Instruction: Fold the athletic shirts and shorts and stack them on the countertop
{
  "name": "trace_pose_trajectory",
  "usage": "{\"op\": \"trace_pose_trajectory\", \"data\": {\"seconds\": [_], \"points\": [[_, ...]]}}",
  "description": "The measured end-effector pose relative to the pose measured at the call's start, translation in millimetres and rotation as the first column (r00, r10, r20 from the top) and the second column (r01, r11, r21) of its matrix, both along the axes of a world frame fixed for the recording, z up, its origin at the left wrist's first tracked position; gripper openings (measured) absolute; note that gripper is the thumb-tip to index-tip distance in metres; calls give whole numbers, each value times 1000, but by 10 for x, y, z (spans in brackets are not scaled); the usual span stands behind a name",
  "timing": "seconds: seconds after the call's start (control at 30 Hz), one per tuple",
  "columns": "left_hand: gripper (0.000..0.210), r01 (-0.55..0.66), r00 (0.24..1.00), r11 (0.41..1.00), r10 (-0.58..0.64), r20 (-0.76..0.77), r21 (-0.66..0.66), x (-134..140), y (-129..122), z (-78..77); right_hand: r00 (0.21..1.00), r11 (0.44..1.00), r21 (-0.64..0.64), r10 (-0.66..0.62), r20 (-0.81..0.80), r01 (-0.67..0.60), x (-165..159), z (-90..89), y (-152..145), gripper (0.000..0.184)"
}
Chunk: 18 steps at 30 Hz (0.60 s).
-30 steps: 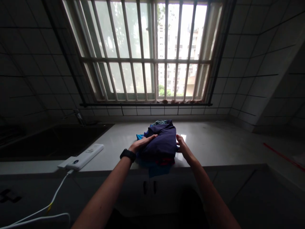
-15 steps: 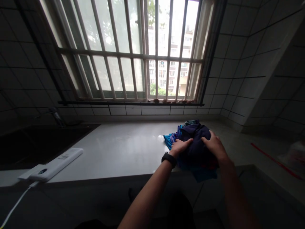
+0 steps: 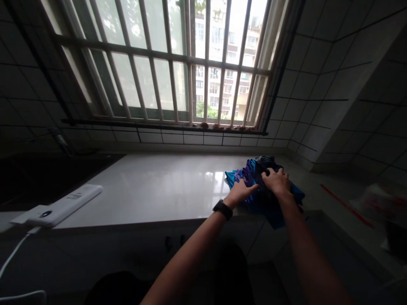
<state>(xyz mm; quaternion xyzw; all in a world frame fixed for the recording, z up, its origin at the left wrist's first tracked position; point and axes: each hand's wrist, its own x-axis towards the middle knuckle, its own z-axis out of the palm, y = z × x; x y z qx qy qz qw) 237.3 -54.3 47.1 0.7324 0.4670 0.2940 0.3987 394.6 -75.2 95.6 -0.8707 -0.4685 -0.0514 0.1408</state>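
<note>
A crumpled pile of clothes [image 3: 251, 169], dark navy with bright blue and purple parts, lies at the right end of the white countertop [image 3: 165, 186]. Some blue cloth hangs over the front edge. My left hand [image 3: 241, 192], with a black band on its wrist, grips the left side of the pile; its thumb points right across the fabric and its other fingers are partly hidden. On top of the dark cloth, my right hand [image 3: 276, 181] has its fingers curled into the fabric.
To the left, a white power bank-like device [image 3: 65, 205] with a cable lies near the counter's front edge. Behind it are a dark sink [image 3: 19, 182] and a faucet [image 3: 60, 142]. A red strip [image 3: 346, 205] rests at right. A barred window [image 3: 171, 63] faces me.
My right hand has moved up and left over the pile, its fingers now curled into the dark cloth. The bundle has spread, showing more blue and purple. The view has shifted slightly.
</note>
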Motion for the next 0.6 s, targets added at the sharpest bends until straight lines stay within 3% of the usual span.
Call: {"op": "trace_pose_trajectory", "data": {"seconds": [0.1, 0.17, 0.27, 0.4, 0.6], "points": [[47, 20, 991, 980, 7, -132, 199, -630, -136, -226, 1000, 1000, -11, -9, -6, 9, 53, 18, 17, 55], [34, 61, 993, 983, -42, -112, 173, -1061, -204, -375, 1000, 1000, -3, -17, 21, 17, 30, 12, 35, 54], [35, 65, 996, 994, -70, 58, 85, -1518, -236, -523, 997, 999, 8, -39, 66, 39, -49, -13, 60, 53], [44, 11, 960, 999, -25, 278, 54, -1657, -223, -547, 992, 997, 47, -64, 108, 59, -121, -40, 67, 55], [45, 109, 960, 992, -123, 253, 67, -1652, -204, -430, 988, 997, 40, -78, 135, 73, -151, -44, 65, 61]]}}
